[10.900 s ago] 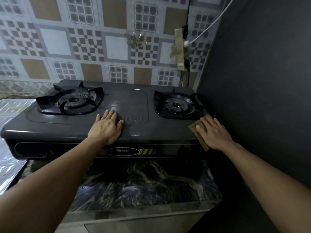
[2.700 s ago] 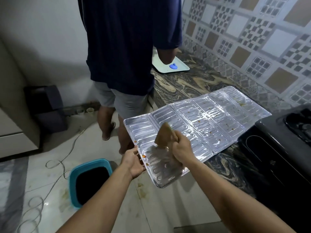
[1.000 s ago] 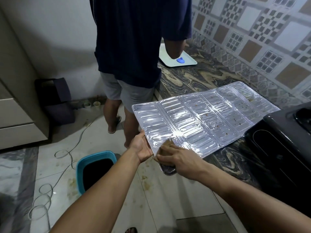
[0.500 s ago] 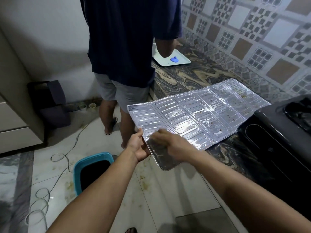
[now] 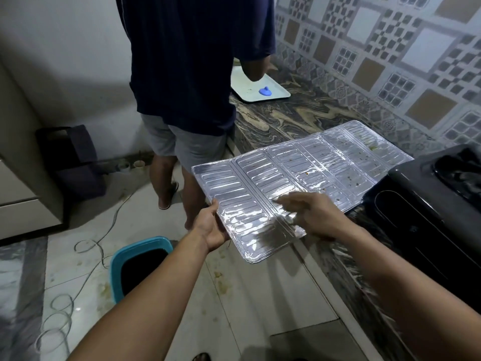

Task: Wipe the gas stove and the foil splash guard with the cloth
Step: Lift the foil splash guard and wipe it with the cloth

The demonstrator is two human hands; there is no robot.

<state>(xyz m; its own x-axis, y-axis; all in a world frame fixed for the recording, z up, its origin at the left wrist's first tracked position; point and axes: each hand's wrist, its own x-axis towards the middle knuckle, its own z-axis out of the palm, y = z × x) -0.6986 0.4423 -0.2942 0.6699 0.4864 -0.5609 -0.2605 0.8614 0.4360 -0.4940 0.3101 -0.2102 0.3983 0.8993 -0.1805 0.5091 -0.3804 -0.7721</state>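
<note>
The silver foil splash guard (image 5: 299,162) lies flat across the marble counter, and its near end juts out over the floor. It carries brown specks, mostly toward its far right end. My left hand (image 5: 210,226) grips the guard's near left edge, thumb on top. My right hand (image 5: 309,214) lies on the foil just right of it, blurred with motion, fingers stretched out toward the left. The cloth is out of sight; it may be under that palm. The black gas stove (image 5: 429,194) stands at the right, touching the guard's far end.
Another person (image 5: 187,74) in a dark shirt stands at the counter (image 5: 286,118) just beyond the guard. A white tray (image 5: 250,92) with a blue object sits further along. On the floor are a teal bin (image 5: 117,267), loose cables (image 5: 65,308) and a dark bag (image 5: 70,157).
Since the stove wiping, I have turned to the foil guard. In the last second my right hand has slid from the near corner rightward and further up the foil. My left hand keeps its grip.
</note>
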